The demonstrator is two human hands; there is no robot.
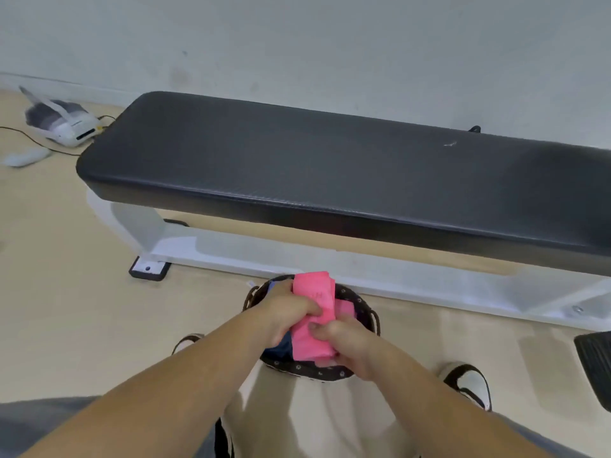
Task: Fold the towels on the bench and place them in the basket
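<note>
So from where I'm standing, both hands are on the folded pink towel [312, 314], and it's basically hovering right over the mouth of the basket [365, 307], which sits on the floor [82, 292] just in front of the padded surface [330, 166]. The towel's long axis runs roughly 12 to 6 o'clock, pointing away from the person toward the surface. The left hand [291, 312] comes in from the 9 o'clock side with its grip curled around the towel's middle edge, fingers pinching down on top. The right hand [350, 347] has its grip closed on the near end, around 5 o'clock, thumb on top. A dark blue towel [281, 350] is already in there at about 7 o'clock under the pink one. There's also a bit of pink showing at 2 o'clock, and I honestly can't tell if that's the same towel or another one. My guess is that the whole move comes down to "straight down". The basket is directly below the grip, so it only needs lowering flat and letting go, with neither hand really nearer.
</note>
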